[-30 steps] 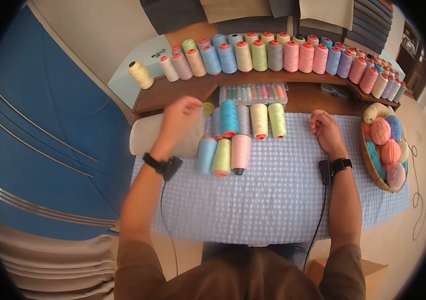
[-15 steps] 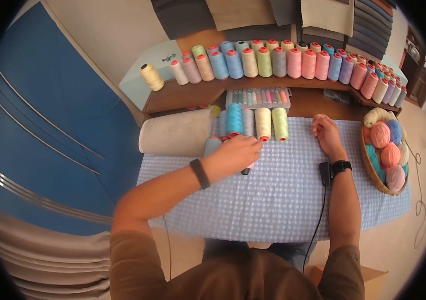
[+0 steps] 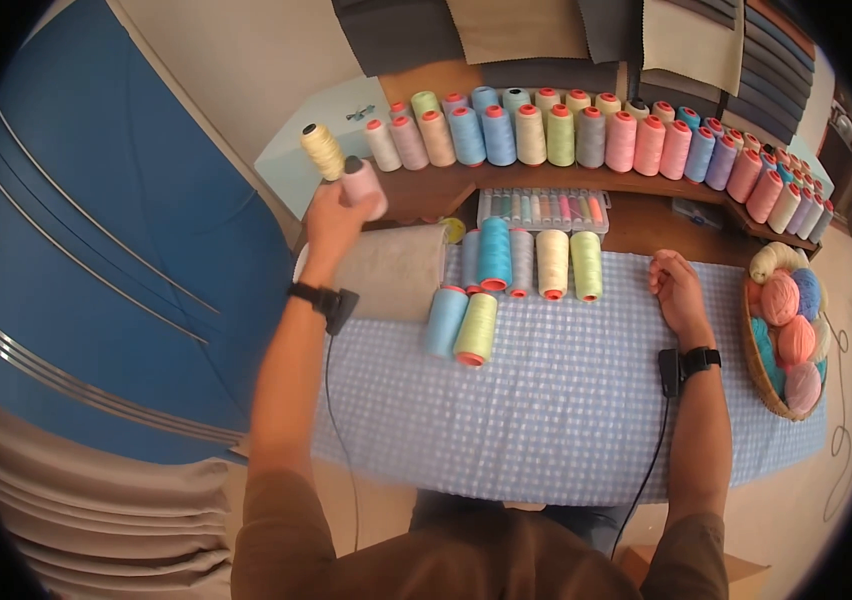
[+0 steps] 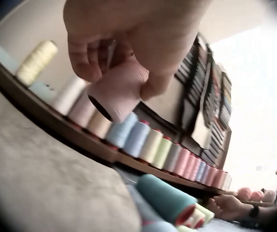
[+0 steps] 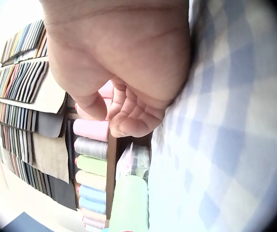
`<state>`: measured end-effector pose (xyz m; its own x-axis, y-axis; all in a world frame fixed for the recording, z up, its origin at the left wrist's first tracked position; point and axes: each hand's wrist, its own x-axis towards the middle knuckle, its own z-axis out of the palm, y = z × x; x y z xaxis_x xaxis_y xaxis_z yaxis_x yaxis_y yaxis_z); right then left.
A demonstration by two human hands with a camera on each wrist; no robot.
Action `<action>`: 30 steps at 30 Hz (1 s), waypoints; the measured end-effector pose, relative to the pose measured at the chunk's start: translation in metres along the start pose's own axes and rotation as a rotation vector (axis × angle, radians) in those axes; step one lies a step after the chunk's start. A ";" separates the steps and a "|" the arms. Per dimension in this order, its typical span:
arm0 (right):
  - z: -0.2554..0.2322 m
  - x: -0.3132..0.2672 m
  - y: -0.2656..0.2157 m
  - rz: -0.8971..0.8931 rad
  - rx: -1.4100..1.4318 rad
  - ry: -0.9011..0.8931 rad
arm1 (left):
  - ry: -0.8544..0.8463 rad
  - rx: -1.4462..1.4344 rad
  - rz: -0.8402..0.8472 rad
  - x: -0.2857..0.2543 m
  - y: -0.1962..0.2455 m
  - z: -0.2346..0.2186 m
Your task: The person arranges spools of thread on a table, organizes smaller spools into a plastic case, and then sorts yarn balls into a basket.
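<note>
My left hand grips a pink thread cone, black end up, at the left end of the wooden shelf. In the left wrist view the fingers and thumb wrap the pink cone from both sides. Just beside it stands a pale yellow cone with a black top. On the checked cloth lie a light blue cone and a light green cone, with several more cones behind them, among them a turquoise cone. My right hand rests on the cloth, fingers loosely curled around nothing.
A long row of thread cones stands on the curved wooden shelf. Below it sits a clear box of small spools. Grey fabric lies at the table's left, a basket of yarn balls at the right.
My left hand went from over the grey fabric to the pink cone on the cloth, then carried it up and left to the shelf. The right hand stayed in place; the head view shifted.
</note>
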<state>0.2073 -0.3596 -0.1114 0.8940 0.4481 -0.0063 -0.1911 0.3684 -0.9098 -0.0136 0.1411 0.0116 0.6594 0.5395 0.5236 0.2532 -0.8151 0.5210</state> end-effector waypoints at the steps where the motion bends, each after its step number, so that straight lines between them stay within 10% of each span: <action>1: 0.001 0.000 0.000 -0.002 -0.001 -0.001 | -0.009 0.024 -0.087 0.016 -0.017 0.004; 14: 0.006 -0.004 -0.004 0.021 -0.013 0.016 | 0.152 0.041 -0.317 0.113 -0.092 0.082; 27: 0.003 -0.003 -0.003 -0.003 -0.029 -0.010 | 0.143 -0.139 -0.325 0.084 -0.080 0.077; 30: 0.003 -0.003 -0.003 -0.001 -0.014 -0.020 | -0.074 -0.240 -0.137 0.029 -0.022 0.054</action>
<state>0.2041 -0.3598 -0.1078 0.8857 0.4642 0.0032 -0.1840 0.3574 -0.9156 0.0383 0.1626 -0.0213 0.6828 0.6172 0.3910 0.1749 -0.6576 0.7328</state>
